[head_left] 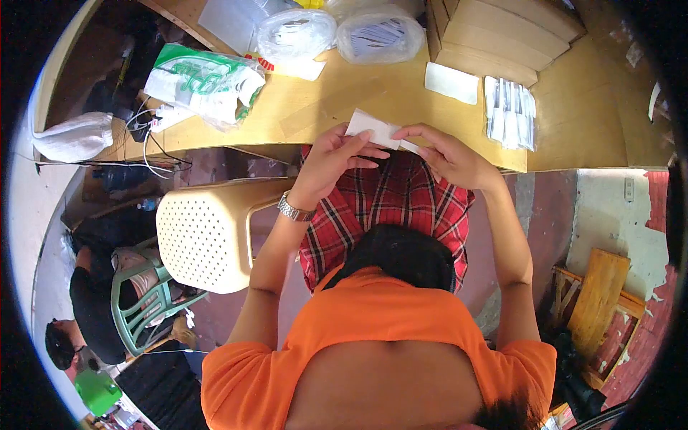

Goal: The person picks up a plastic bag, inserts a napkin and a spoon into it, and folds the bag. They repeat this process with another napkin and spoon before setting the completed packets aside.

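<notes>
Both of my hands hold a small white flat packet (pixel 374 129) over the near edge of the wooden table (pixel 573 136). My left hand (pixel 337 154), with a metal watch on the wrist, grips its left side with fingers over the top. My right hand (pixel 444 154) pinches its right end between thumb and fingers. Below the hands lie my red plaid lap and orange shirt.
On the table are a row of several white packets (pixel 510 113), a white pad (pixel 451 82), cardboard boxes (pixel 494 32), two clear bags of packets (pixel 337 32) and a green-and-white bag (pixel 204 82). A beige plastic stool (pixel 208 233) stands left; another person sits at lower left.
</notes>
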Motion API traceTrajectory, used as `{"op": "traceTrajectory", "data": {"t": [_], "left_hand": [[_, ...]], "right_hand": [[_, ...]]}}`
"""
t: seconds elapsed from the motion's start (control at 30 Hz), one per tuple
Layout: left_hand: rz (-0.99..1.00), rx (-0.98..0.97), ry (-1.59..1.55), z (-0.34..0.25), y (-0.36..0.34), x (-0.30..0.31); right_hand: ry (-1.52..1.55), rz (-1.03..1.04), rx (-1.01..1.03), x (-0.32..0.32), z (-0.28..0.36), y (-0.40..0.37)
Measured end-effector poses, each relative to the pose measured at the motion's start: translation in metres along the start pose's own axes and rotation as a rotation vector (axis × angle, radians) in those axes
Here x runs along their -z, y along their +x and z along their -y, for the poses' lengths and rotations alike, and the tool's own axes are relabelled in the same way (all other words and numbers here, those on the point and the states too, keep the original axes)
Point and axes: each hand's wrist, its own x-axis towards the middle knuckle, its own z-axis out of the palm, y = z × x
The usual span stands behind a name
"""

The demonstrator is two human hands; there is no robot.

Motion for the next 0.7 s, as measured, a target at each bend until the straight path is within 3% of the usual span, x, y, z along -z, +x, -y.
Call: {"op": "traceTrajectory", "data": {"t": [0.23,0.33,0.57,0.7], "left_hand": [[-0.004,-0.004,-0.001,0.000,0.001,-0.002],[0.004,-0.016,-0.006,0.000,0.001,-0.002],[-0.051,-0.022,-0.030,0.006,0.003,-0.004],[-0.098,-0.044,-0.107,0.016,0.006,-0.002]], "right_hand": [[-0.078,-0.145,0.189,-0.007,-0.009,0.002],[-0.051,-0.030,0.088,0.000,0.001,-0.001],[-0.004,-0.097,0.078,-0.005,-0.013,0.000],[0.107,-0.174,-0.072,-0.012,-0.008,-0.002]]}}
